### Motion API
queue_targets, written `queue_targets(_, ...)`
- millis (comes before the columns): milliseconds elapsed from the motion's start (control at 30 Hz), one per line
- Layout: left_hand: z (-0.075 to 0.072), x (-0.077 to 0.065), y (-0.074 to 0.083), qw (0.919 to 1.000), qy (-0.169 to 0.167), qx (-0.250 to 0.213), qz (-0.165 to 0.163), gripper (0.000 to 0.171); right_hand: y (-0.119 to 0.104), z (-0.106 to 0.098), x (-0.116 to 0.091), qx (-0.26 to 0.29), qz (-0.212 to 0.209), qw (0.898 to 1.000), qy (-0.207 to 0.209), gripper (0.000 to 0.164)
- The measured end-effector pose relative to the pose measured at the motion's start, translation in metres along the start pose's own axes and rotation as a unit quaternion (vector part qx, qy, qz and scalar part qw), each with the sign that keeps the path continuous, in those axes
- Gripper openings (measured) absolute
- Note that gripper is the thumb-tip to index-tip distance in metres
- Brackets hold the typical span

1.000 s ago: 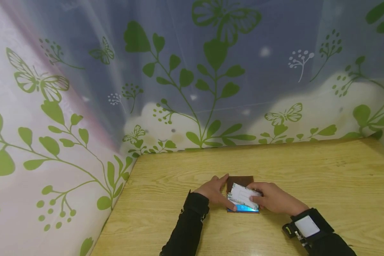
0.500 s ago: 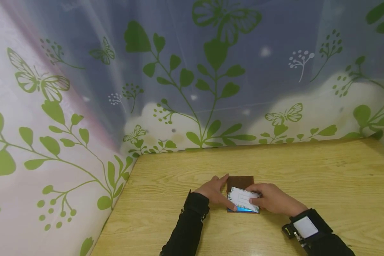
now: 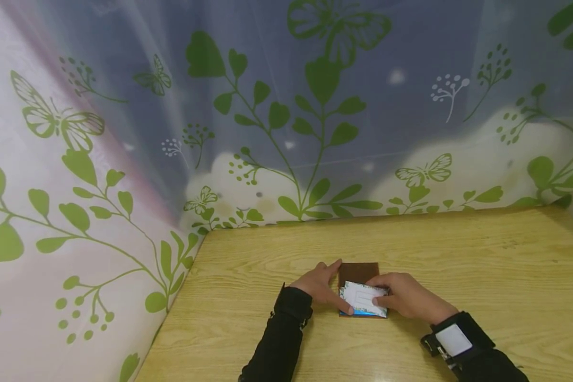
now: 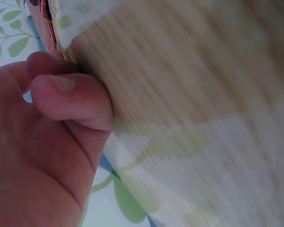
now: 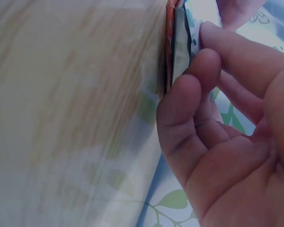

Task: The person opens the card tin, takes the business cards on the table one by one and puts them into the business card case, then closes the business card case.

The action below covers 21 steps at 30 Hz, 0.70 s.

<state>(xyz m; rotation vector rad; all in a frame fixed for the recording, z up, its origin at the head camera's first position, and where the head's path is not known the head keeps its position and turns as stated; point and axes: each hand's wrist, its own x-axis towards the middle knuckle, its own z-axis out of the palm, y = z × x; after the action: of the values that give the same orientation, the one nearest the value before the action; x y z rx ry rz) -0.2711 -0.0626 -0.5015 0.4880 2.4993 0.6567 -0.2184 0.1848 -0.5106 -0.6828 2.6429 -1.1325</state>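
Note:
A brown wallet lies on the table in the head view, with a shiny blue strip across its near part. Over that part sits a white card with a leafy printed border, slightly tilted. My right hand pinches the card's right end between thumb and fingers. My left hand holds the wallet's left side, index finger at the far corner and thumb near the close edge. In the right wrist view, the wallet's edge shows layers beside the fingertips. Curled fingers of the left hand rest against the table in the left wrist view.
The wooden table stretches around both hands. A curtain-like cloth printed with leaves and butterflies hangs behind the table and along its left side. Both wrists carry black straps.
The right hand has brought the white card slightly nearer and turned it more level, so it covers more of the blue strip. The left hand and wallet have stayed in place.

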Motion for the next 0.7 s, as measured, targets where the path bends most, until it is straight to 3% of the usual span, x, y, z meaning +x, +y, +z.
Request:
queue_targets(367,0.0001,0.0004,-0.0005,1.0000,0.003,0.004,0.000,0.122,-0.0045,0.0010,0.0028,-0.029,0.017,0.994,0.100,0.023)
queue_targets(700,-0.0001,0.0005,-0.0005,1.0000,0.002,0.006,-0.001,0.123,-0.0045,0.0011,0.0033,-0.014,0.011,0.997,0.076,0.029)
